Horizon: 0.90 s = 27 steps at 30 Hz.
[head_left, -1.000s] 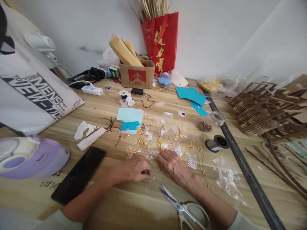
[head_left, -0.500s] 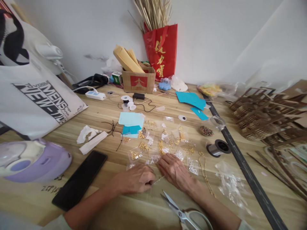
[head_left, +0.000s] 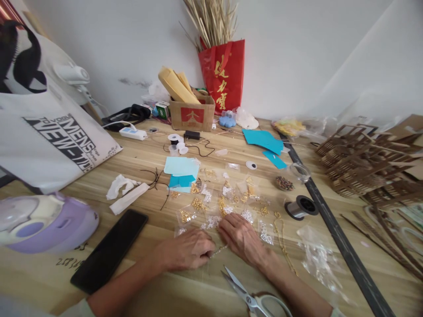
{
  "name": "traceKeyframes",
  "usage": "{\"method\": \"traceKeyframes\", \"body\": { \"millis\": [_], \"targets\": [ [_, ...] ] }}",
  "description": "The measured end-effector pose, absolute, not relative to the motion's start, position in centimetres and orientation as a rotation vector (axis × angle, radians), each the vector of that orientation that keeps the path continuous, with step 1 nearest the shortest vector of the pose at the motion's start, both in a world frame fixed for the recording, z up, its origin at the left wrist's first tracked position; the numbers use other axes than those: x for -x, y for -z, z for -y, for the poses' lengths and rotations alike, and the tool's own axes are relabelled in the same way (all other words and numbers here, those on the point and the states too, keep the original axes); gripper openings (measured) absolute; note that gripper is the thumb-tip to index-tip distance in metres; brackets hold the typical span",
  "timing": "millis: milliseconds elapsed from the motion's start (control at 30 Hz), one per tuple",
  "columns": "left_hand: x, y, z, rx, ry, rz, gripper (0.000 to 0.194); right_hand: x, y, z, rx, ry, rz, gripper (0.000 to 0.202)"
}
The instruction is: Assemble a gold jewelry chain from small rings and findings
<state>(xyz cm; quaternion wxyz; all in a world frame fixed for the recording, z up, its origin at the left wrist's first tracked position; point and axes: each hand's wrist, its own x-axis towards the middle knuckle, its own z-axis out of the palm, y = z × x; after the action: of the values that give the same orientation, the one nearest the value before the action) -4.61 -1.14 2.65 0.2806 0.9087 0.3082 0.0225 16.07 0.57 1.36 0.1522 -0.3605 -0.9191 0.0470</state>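
Observation:
My left hand (head_left: 193, 248) rests low over the table with its fingers curled, pinching one end of a thin silvery chain (head_left: 219, 251). The chain runs across to my right hand (head_left: 239, 233), whose bent fingers reach down at the edge of the small findings; the fingertips are hidden, so I cannot tell what they hold. Just beyond the hands lie small clear bags of gold findings (head_left: 198, 204) and silver findings (head_left: 211, 222). A gold chain (head_left: 280, 237) lies to the right of my right hand. Open scissors (head_left: 246, 297) lie below it, near my right forearm.
A black phone (head_left: 110, 251) and a purple device (head_left: 53, 226) are at left. A wire spool (head_left: 300, 207), crumpled plastic bags (head_left: 319, 251) and wooden racks (head_left: 357, 163) are at right. Blue cards (head_left: 181, 166), a cardboard box (head_left: 192, 114) and a red bag (head_left: 224, 75) stand farther back.
The whole view has shifted slightly downward in the frame. My hands stay in nearly the same place, with the thin chain still between them.

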Motion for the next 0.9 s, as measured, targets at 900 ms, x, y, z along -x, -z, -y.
{"method": "traceKeyframes", "body": {
  "millis": [900],
  "targets": [
    [6.3,-3.3,-2.8,-2.245,-0.646,-1.537,0.007,-14.5,-2.3,-4.5,1.111,0.231,2.728,0.01]
  ]
}}
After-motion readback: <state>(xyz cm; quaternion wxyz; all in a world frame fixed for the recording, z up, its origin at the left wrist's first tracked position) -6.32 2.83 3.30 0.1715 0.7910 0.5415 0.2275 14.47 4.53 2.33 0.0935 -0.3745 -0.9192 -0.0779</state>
